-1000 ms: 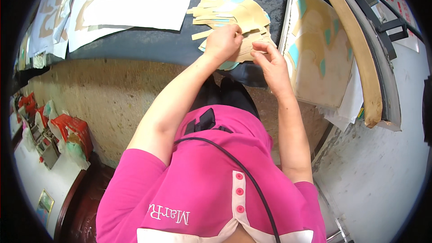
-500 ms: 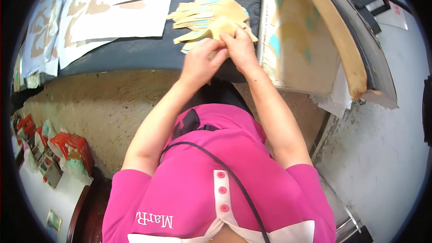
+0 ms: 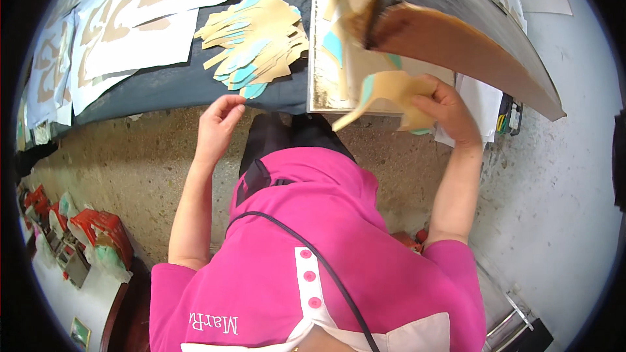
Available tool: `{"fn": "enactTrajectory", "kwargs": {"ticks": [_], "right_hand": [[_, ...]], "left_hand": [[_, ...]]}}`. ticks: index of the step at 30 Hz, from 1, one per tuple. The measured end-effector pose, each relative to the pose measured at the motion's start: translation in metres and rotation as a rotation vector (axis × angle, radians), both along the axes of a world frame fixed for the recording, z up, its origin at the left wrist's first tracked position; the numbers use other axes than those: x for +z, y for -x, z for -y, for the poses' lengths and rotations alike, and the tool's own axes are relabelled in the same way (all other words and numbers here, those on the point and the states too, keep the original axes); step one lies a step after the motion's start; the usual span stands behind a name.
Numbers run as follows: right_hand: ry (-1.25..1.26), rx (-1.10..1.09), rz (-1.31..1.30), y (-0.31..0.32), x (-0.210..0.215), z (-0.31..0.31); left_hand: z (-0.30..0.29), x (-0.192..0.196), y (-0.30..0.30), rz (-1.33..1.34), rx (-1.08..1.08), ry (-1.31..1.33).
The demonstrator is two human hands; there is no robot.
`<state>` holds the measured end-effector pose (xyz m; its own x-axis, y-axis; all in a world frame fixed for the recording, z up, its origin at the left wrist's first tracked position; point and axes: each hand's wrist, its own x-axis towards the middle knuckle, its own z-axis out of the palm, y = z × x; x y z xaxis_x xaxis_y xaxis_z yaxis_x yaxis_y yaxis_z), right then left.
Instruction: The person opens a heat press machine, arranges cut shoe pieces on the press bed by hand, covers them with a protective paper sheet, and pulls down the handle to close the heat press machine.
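Observation:
My right hand [image 3: 445,109] grips a tan cut-out piece [image 3: 385,94] with a teal edge and holds it in front of a flat plate [image 3: 326,45] that carries tan and teal sheet material. A dark hinged lid [image 3: 469,32] hangs tilted over that plate. My left hand [image 3: 220,120] hovers open and empty at the near edge of the dark work table [image 3: 169,85]. Just beyond it lies a pile of tan and teal cut-out pieces [image 3: 257,42].
White sheets with tan cut-out shapes [image 3: 130,19] cover the table's left part. Red packages and small items [image 3: 78,234] sit low on the left over a speckled floor [image 3: 130,169]. White paper [image 3: 482,101] lies right of the plate.
Both hands were together on the pile of pieces. Now my right hand has carried one piece rightward to the plate, and my left hand has let go and drawn back.

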<state>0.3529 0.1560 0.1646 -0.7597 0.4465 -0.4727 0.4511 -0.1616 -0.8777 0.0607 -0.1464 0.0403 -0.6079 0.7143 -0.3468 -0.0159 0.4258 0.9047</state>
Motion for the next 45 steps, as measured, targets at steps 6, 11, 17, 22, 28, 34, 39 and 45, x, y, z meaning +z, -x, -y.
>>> {"fn": "enactTrajectory", "kwargs": {"ticks": [6, 11, 17, 22, 28, 34, 39, 45], "right_hand": [[-0.296, 0.222, 0.400, -0.049, -0.023, -0.094], [-0.784, 0.200, 0.289, -0.045, -0.076, -0.161], [-1.303, 0.019, 0.144, -0.046, -0.115, -0.177], [-1.460, 0.122, 0.116, -0.023, -0.106, -0.088], [-1.375, 0.156, 0.194, -0.012, -0.113, -0.066], [-1.373, 0.155, 0.208, -0.012, -0.117, -0.061], [-1.370, 0.135, 0.211, -0.011, -0.117, -0.056], [-1.318, 0.119, 0.256, -0.009, -0.118, -0.052]], "left_hand": [[-0.007, 0.004, -0.055, 0.069, -0.055, 0.087], [-0.003, -0.001, -0.078, 0.038, -0.024, 0.120], [0.003, 0.000, -0.092, 0.063, 0.005, 0.206], [-0.002, -0.003, -0.098, -0.001, 0.003, 0.163], [-0.019, 0.009, -0.100, 0.007, -0.034, 0.142], [-0.019, 0.009, -0.100, 0.012, -0.060, 0.153], [-0.020, 0.008, -0.090, 0.003, -0.116, 0.150], [-0.026, 0.012, -0.072, -0.044, -0.143, 0.157]]}}
